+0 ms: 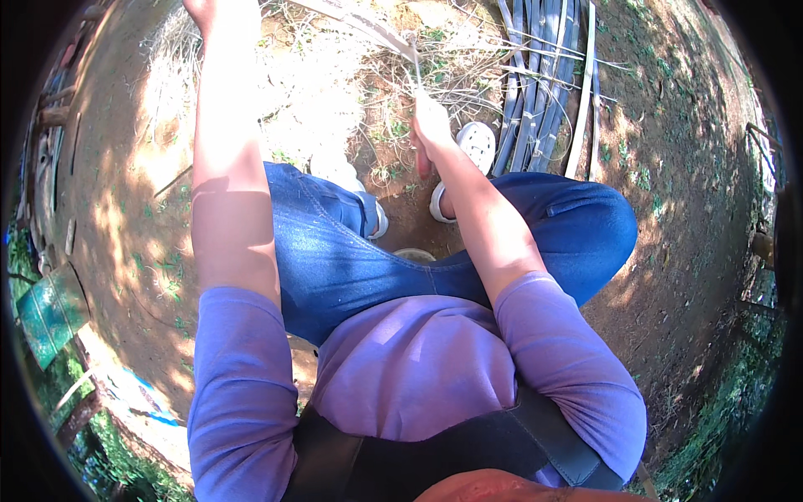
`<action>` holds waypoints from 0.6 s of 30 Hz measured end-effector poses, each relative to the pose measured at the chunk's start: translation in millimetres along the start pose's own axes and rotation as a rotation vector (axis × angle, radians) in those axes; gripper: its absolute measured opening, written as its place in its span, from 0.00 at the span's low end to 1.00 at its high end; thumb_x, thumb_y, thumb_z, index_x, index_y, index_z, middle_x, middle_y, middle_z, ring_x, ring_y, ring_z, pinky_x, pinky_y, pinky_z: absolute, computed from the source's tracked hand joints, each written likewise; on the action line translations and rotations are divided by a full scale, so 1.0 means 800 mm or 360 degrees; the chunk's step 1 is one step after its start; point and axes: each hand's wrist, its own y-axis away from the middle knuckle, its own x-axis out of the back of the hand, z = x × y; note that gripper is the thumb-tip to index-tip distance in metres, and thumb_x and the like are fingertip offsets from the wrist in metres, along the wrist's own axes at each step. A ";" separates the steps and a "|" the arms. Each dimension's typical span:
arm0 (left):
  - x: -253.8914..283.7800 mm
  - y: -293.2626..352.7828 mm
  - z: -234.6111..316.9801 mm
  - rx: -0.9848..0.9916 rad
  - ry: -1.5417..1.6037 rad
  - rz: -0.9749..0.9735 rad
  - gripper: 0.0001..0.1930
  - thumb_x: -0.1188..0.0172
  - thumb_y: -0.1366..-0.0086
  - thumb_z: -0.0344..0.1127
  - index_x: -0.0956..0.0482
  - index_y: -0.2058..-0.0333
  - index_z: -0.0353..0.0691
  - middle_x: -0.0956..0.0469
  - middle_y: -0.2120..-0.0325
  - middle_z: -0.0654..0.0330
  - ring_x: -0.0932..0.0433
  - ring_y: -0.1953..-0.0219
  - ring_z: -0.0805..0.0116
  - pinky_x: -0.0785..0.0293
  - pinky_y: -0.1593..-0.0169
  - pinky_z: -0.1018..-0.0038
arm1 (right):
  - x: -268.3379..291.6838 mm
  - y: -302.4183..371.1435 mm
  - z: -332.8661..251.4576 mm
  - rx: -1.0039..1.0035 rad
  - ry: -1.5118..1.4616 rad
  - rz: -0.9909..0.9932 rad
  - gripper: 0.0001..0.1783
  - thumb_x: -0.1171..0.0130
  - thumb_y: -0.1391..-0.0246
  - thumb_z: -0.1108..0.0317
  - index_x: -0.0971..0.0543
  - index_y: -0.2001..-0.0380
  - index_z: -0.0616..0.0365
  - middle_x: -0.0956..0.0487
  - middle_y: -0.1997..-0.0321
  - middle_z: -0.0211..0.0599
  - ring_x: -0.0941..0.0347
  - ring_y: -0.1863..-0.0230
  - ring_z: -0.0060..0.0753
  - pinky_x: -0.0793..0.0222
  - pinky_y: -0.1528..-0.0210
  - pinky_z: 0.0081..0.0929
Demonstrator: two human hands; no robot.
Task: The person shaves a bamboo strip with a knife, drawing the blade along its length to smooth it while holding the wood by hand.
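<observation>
My right hand (431, 121) is closed round the reddish handle of a knife (419, 75), between my knees and just above the ground. The blade points away from me, and its far end meets a long, pale, flat strip (368, 29). That strip runs up and left out of view; it looks like split bamboo or cane. Far forward on the left, my left hand (201, 10) is cut off by the top edge and washed out by sunlight. Its fingers, and anything in them, are hidden.
Thin curly shavings (393, 109) lie on the ground before my feet. Several long dark strips (535, 92) lie at the right, with pale ones beside them. White clogs (476, 144) are on my feet. A green panel (52, 311) stands at far left.
</observation>
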 end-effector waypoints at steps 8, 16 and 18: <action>-0.005 0.000 -0.005 0.0014 -0.0019 -0.0036 0.17 0.47 0.27 0.47 0.34 0.76 0.50 0.37 0.87 0.69 0.36 0.85 0.76 0.37 0.79 0.76 | -0.010 -0.002 0.009 -0.0085 -0.0330 0.0046 0.20 0.52 0.34 0.47 0.29 0.67 0.54 0.29 0.82 0.32 0.35 0.86 0.27 0.34 0.82 0.30; -0.004 -0.006 -0.003 -0.0012 -0.0052 -0.0034 0.16 0.47 0.27 0.47 0.34 0.75 0.50 0.37 0.87 0.69 0.36 0.85 0.76 0.36 0.78 0.75 | -0.042 0.031 -0.077 0.0379 -0.0176 -0.0186 0.21 0.53 0.32 0.51 0.29 0.73 0.56 0.30 0.84 0.30 0.35 0.88 0.22 0.39 0.86 0.24; -0.004 -0.007 0.004 -0.0028 -0.0071 -0.0031 0.16 0.47 0.27 0.47 0.34 0.75 0.50 0.37 0.86 0.69 0.36 0.85 0.75 0.36 0.78 0.75 | -0.035 0.009 -0.040 0.0223 -0.0300 -0.0132 0.22 0.52 0.33 0.51 0.30 0.75 0.55 0.31 0.86 0.29 0.36 0.88 0.22 0.41 0.87 0.24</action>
